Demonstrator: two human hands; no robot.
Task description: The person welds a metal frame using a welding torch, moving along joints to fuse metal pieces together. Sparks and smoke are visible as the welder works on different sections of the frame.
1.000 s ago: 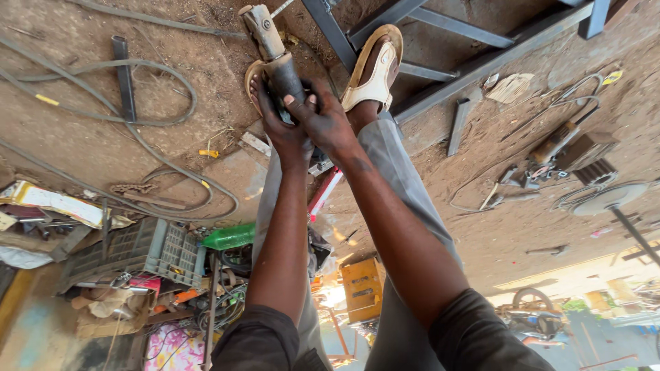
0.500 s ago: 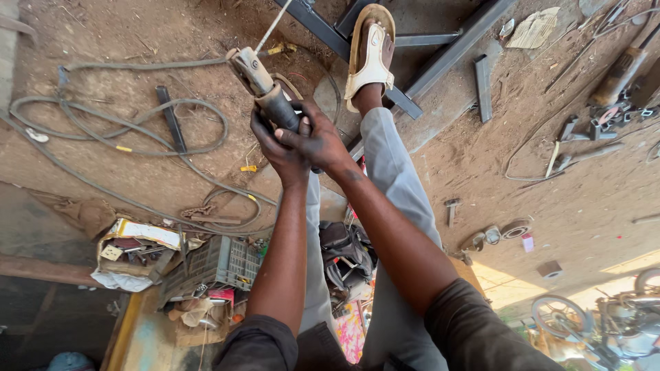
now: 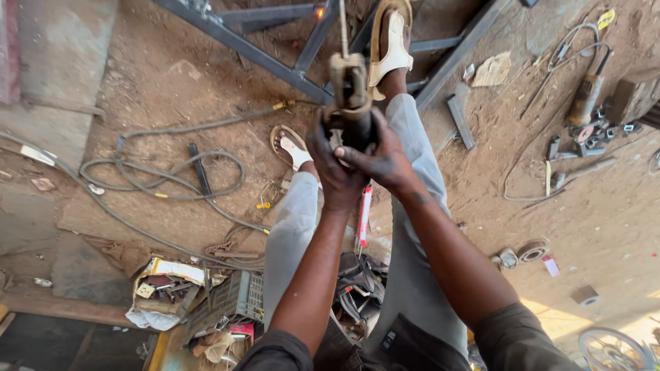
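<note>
Both my hands grip one welding electrode holder [image 3: 348, 86], a worn metal clamp with a thin rod sticking out of its tip. My left hand [image 3: 335, 168] wraps the dark handle from the left and my right hand [image 3: 382, 159] closes over it from the right. The rod's tip reaches a dark steel frame [image 3: 275, 62] lying on the dirt, where a small orange glow [image 3: 320, 12] shows. My right foot in a tan sandal [image 3: 389, 41] rests on the frame. My left sandal [image 3: 292, 145] stands on the ground.
Grey cables [image 3: 161, 168] loop over the dirt at left. An angle grinder [image 3: 588, 93] and loose metal parts lie at right. A crate [image 3: 230, 302] and a box of scraps [image 3: 165, 288] sit near my legs. A short steel bar [image 3: 460, 121] lies beside the frame.
The view has swung so the steel frame is now straight ahead. My hands have turned the holder from pointing left to pointing straight at the frame, and a glow appears at its tip.
</note>
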